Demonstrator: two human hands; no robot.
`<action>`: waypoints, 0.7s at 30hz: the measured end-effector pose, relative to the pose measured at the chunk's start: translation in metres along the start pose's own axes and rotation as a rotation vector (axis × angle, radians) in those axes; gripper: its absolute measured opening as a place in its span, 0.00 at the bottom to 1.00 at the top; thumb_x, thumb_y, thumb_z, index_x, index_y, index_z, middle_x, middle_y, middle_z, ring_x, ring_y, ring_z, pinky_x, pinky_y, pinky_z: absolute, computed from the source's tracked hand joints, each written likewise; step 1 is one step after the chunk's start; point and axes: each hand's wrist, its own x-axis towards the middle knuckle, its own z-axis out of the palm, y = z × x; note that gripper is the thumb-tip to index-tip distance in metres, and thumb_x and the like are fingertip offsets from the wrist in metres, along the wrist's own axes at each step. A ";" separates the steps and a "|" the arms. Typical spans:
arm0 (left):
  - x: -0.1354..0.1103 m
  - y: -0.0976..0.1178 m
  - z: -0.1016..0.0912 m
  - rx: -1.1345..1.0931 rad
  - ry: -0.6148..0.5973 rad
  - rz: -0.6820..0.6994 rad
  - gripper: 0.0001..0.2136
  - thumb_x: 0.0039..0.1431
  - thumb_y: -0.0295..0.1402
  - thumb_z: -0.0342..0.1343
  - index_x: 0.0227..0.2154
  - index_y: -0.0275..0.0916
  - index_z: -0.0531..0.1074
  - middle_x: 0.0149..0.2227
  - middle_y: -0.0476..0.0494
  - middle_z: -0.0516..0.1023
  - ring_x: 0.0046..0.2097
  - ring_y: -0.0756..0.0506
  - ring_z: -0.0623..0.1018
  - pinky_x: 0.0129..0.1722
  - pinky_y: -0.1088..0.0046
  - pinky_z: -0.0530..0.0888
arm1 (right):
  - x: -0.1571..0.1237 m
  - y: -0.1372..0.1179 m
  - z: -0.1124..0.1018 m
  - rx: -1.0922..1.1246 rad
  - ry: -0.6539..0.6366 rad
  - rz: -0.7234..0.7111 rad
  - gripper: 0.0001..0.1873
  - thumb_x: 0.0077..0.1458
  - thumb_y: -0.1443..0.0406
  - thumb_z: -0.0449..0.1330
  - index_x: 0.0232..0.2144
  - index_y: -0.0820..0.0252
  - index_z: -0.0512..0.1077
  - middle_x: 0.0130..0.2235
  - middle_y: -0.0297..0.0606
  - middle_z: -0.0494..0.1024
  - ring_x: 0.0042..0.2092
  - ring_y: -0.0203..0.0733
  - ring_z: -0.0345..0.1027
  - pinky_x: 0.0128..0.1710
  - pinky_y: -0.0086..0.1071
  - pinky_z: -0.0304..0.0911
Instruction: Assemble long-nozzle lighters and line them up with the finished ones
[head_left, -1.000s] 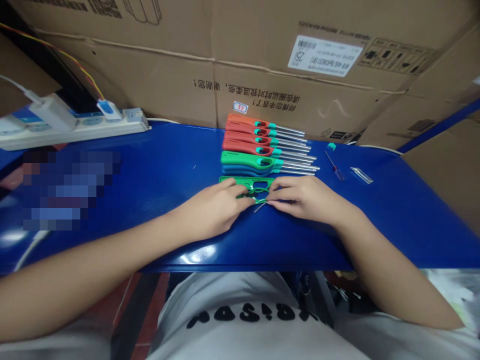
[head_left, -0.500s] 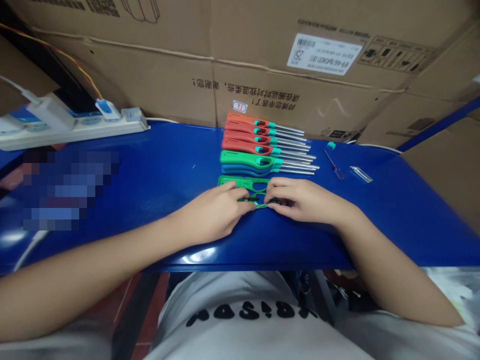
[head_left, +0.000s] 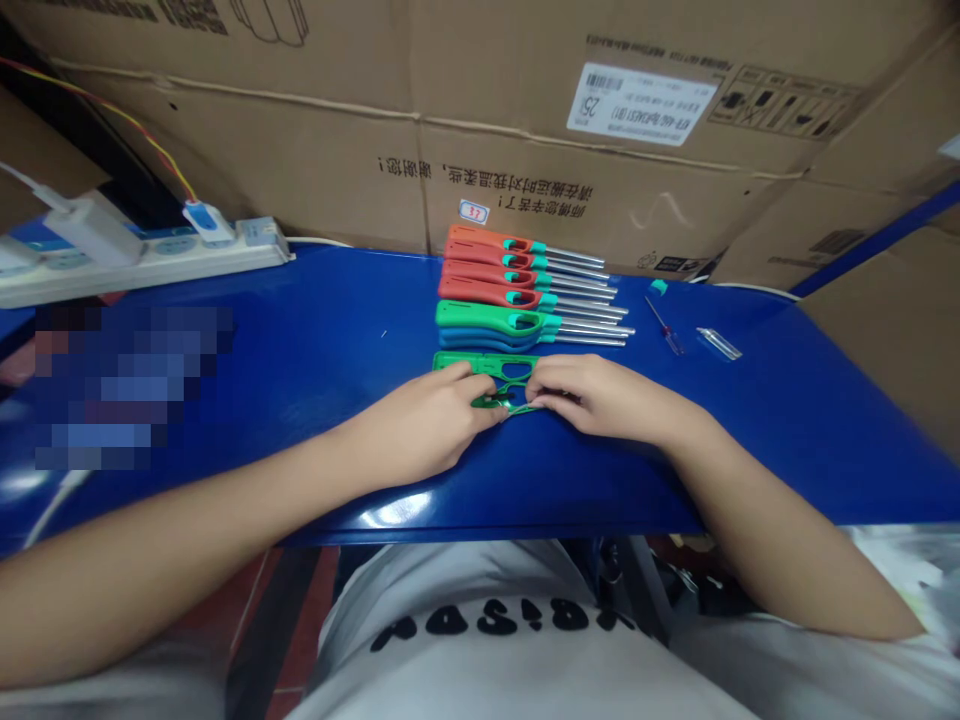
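Both of my hands are at a green lighter half-shell low over the table, with a small dark part inside it. My left hand is closed on its left end, thumb and fingers pressing the edge. On its right end are the pinched fingers of my right hand, which cover much of that side. Just behind lies another green half-shell, flat, its trigger opening to the right. Farther back, several assembled long-nosed lighters, such as a green one and a red one, lie in a row, metal tubes pointing right.
To the right lie a small screwdriver, a clear tube-like piece and a turquoise bit. A cardboard box stands along the back of the blue table. A power strip with plugs sits at back left.
My right fingers have shifted slightly on the half-shell. The left hand keeps its hold. The whole view has moved a little; the row of lighters lies as before.
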 end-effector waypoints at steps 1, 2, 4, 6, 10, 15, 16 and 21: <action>0.000 0.000 0.000 0.001 0.000 -0.001 0.20 0.66 0.24 0.51 0.59 0.38 0.75 0.49 0.32 0.77 0.52 0.35 0.75 0.53 0.56 0.75 | 0.000 0.000 0.000 0.005 0.003 0.003 0.07 0.65 0.71 0.55 0.37 0.60 0.73 0.38 0.40 0.77 0.39 0.40 0.70 0.39 0.32 0.63; 0.000 0.000 -0.001 -0.001 0.003 -0.003 0.20 0.66 0.24 0.51 0.59 0.38 0.75 0.49 0.32 0.77 0.52 0.35 0.75 0.53 0.56 0.75 | 0.000 0.000 0.001 0.011 0.007 0.006 0.07 0.65 0.71 0.55 0.37 0.60 0.73 0.38 0.40 0.77 0.38 0.40 0.70 0.39 0.32 0.63; 0.000 0.001 -0.001 -0.012 0.014 -0.006 0.20 0.66 0.24 0.51 0.59 0.38 0.75 0.49 0.32 0.76 0.52 0.36 0.75 0.53 0.57 0.75 | 0.001 0.000 0.001 0.026 0.020 0.011 0.07 0.64 0.71 0.55 0.37 0.60 0.73 0.38 0.39 0.77 0.38 0.40 0.70 0.39 0.31 0.63; -0.001 0.001 0.000 -0.021 0.016 -0.016 0.20 0.67 0.24 0.50 0.59 0.39 0.75 0.49 0.33 0.76 0.51 0.36 0.75 0.53 0.57 0.75 | 0.001 0.000 0.002 0.041 0.032 0.012 0.07 0.64 0.71 0.56 0.37 0.60 0.73 0.38 0.39 0.77 0.37 0.39 0.70 0.39 0.31 0.63; -0.001 0.001 0.002 -0.056 0.033 -0.064 0.19 0.69 0.25 0.48 0.57 0.42 0.76 0.49 0.36 0.76 0.51 0.38 0.74 0.53 0.58 0.75 | 0.002 0.002 0.004 0.077 0.061 0.017 0.06 0.63 0.72 0.57 0.37 0.60 0.73 0.37 0.39 0.78 0.37 0.38 0.70 0.38 0.30 0.62; -0.002 0.000 0.005 -0.167 0.109 -0.100 0.16 0.71 0.27 0.47 0.53 0.40 0.77 0.49 0.37 0.76 0.51 0.39 0.74 0.52 0.58 0.75 | 0.000 0.005 0.000 0.166 0.075 0.035 0.06 0.62 0.71 0.57 0.37 0.61 0.74 0.37 0.37 0.79 0.36 0.37 0.69 0.36 0.29 0.63; -0.002 0.000 0.005 -0.176 0.116 -0.103 0.15 0.71 0.27 0.48 0.52 0.40 0.77 0.49 0.38 0.76 0.50 0.39 0.74 0.52 0.58 0.75 | -0.001 0.004 -0.002 0.186 0.059 0.028 0.06 0.62 0.71 0.58 0.37 0.61 0.75 0.37 0.37 0.78 0.36 0.36 0.69 0.36 0.28 0.63; -0.001 0.002 0.004 -0.173 0.135 -0.100 0.15 0.69 0.26 0.49 0.50 0.41 0.78 0.48 0.38 0.77 0.50 0.40 0.75 0.51 0.59 0.75 | -0.003 0.002 -0.004 0.171 0.020 -0.023 0.05 0.61 0.69 0.59 0.34 0.61 0.76 0.35 0.37 0.77 0.32 0.34 0.67 0.34 0.28 0.63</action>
